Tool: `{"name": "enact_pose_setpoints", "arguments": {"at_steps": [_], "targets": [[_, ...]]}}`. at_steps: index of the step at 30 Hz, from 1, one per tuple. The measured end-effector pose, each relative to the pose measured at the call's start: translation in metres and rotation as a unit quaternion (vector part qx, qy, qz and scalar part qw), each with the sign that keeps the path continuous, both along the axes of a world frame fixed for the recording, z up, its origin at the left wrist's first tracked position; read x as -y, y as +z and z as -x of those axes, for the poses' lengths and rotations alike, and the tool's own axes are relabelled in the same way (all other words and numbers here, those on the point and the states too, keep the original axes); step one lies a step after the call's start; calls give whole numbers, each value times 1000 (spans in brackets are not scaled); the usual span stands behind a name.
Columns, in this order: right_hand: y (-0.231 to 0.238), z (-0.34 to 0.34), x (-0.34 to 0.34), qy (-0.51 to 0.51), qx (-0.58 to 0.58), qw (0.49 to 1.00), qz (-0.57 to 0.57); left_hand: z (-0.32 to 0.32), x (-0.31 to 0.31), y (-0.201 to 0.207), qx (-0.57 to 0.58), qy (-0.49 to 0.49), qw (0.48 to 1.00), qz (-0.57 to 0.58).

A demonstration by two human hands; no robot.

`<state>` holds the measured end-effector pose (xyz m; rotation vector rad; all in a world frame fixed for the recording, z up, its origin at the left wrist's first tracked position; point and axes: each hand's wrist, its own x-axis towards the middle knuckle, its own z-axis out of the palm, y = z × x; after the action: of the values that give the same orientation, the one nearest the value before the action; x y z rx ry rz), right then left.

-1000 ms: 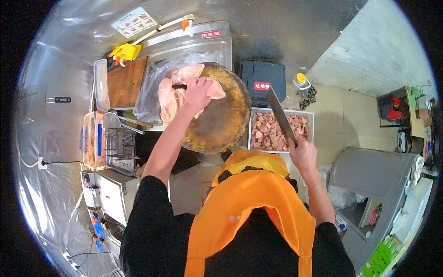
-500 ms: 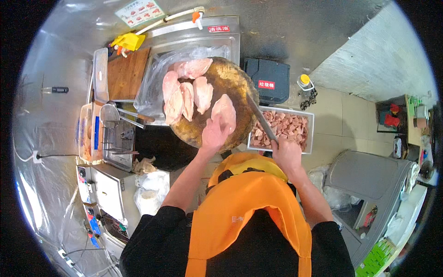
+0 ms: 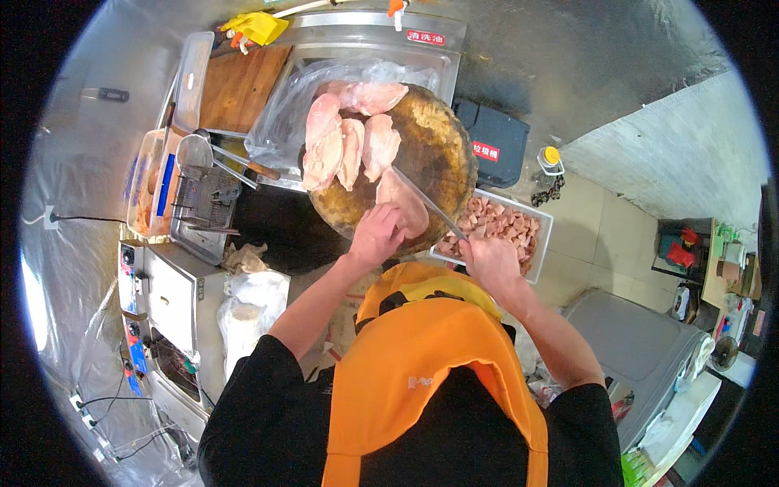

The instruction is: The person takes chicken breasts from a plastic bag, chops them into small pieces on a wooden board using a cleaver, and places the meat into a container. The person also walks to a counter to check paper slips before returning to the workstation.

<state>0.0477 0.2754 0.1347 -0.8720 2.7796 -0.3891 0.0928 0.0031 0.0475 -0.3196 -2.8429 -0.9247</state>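
On a round wooden chopping block lies a raw chicken breast, pale pink, with my left hand on its near left side. The fingers of that hand are bent and rest on the meat. My right hand is wrapped round the handle of a knife. Its blade slants up and left along the right side of the breast, the tip at the breast's far end. Several more chicken breasts lie together on the block's left part. To the right, partly under the block's edge, a white tray holds diced meat.
Behind the block is a metal sink with clear plastic sheeting. A dark lidded bin stands at the back right. Left are a wooden board, a strainer and a wire basket. A grey cabinet stands at right.
The knife has swung left from over the tray to the breast on the block. My left hand has shifted to the breast's near left side. The head view has shifted too.
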Motion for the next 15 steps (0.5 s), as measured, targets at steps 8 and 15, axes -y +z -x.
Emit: {"name": "enact_pose_setpoints", "arguments": {"at_steps": [8,15], "targets": [[25,14,26,49,98,994,-12,6,6,4,-7,-17,1000,10],[18,29,62,67,160,982,-80,-1,-7,-8,-26,55,998,-22]]}}
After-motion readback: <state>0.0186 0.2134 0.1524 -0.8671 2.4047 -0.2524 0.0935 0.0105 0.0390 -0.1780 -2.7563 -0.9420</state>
